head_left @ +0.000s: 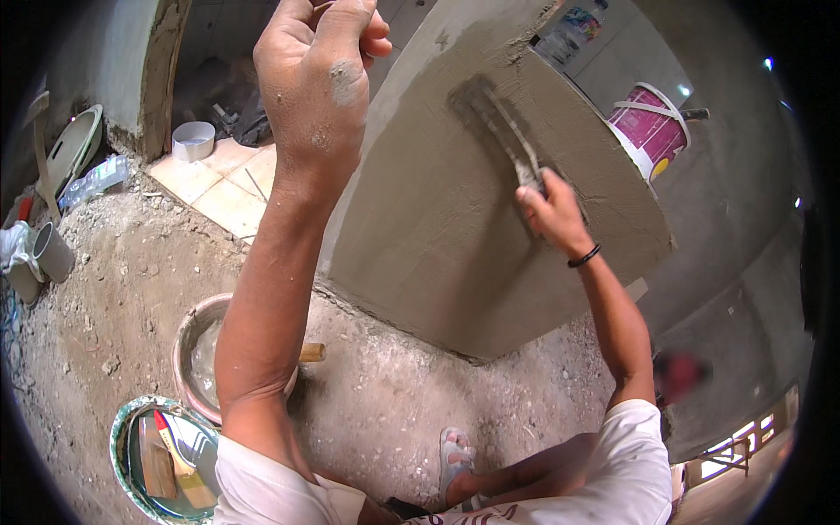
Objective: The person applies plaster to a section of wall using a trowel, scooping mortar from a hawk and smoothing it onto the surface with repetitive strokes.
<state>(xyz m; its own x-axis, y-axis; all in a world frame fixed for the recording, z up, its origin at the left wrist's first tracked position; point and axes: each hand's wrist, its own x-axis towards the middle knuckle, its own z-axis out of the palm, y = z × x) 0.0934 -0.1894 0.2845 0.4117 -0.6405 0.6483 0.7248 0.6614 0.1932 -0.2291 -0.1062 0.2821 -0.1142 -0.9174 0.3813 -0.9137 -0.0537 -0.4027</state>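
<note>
My right hand grips a long metal trowel, pressed against the grey plastered face of a low wall, its blade somewhat blurred. My left hand is raised at the top of the view, fingers curled; what they hold, if anything, is hidden at the frame edge. A bowl of grey material with a wooden handle beside it sits below my left forearm, partly hidden by it. A tub of water holds a paintbrush and a wooden piece.
A pink bucket and a plastic bottle stand on the wall's top. At left are a pipe offcut, a bottle and a basin on rubble. Beige tiles with a white container lie beyond; my sandalled foot is below.
</note>
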